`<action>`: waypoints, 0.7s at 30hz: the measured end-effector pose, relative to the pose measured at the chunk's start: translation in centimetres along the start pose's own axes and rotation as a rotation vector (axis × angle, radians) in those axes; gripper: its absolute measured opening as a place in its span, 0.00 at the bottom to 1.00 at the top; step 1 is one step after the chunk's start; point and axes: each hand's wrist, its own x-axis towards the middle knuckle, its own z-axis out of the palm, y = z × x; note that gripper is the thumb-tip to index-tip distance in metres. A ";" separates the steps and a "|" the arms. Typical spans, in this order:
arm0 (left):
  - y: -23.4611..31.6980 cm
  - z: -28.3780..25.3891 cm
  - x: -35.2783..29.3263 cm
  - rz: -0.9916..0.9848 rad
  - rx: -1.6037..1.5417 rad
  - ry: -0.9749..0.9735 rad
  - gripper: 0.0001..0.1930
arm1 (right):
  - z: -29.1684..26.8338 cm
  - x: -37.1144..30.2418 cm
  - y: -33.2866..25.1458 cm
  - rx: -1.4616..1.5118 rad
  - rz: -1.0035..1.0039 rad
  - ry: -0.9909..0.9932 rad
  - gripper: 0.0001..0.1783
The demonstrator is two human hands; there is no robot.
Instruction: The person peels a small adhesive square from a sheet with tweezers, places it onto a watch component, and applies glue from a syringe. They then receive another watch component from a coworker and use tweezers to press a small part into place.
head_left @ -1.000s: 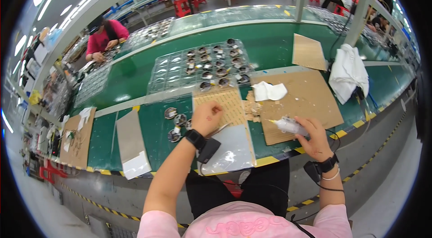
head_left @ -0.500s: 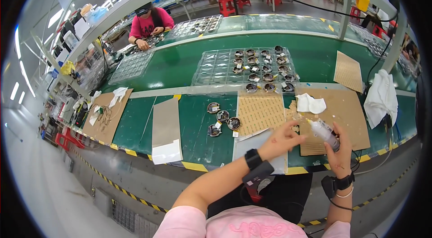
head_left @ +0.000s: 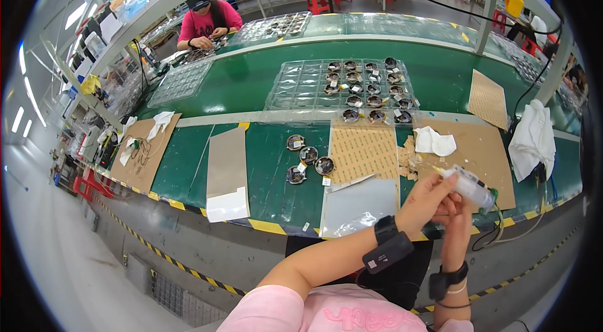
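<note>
A translucent dispensing syringe (head_left: 471, 189) with a pale yellow tip and a green fitting at its rear hangs tilted above the brown board. My left hand (head_left: 426, 201) is closed on the front part of its barrel, with thumb and fingers near the tip. Just below the barrel is my right hand (head_left: 457, 222), its fingers curled close to the left hand; whether they grip anything is hidden. Left of the hands, several round dark parts (head_left: 308, 155) with small white tags lie on the green bench. A yellowish sheet with rows of small marks (head_left: 364, 150) lies between them and the board.
A clear compartment tray (head_left: 301, 84) with several round parts stands at the back. A white cloth (head_left: 434, 141) lies on the brown board (head_left: 480, 137). Another cloth (head_left: 532, 143) hangs at right by cables. Across the bench a person in pink (head_left: 210, 23) handles small parts.
My left hand has moved right and closed on the syringe's front. My right hand has slid down beneath the barrel. The syringe's rear fitting and hose now show.
</note>
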 end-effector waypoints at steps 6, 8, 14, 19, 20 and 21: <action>-0.1 0.1 -1.5 -0.064 0.044 -0.127 0.17 | -1.2 4.9 0.0 0.451 0.032 0.033 0.34; 0.6 -0.3 -3.0 -0.106 0.095 -0.125 0.16 | -1.0 6.2 0.2 0.442 -0.056 -0.031 0.30; 4.7 -9.4 -6.4 0.284 0.977 0.061 0.12 | -4.2 9.9 1.1 0.514 0.109 -0.045 0.26; 10.3 -16.4 -7.1 0.548 1.573 0.371 0.16 | -3.1 12.7 1.0 0.177 0.175 -0.067 0.22; 10.9 -16.9 -7.0 0.550 1.680 0.421 0.17 | -2.5 13.1 0.9 0.083 0.195 -0.080 0.21; 11.3 -17.2 -6.8 0.551 1.785 0.471 0.18 | -2.1 13.6 1.1 0.085 0.196 -0.080 0.21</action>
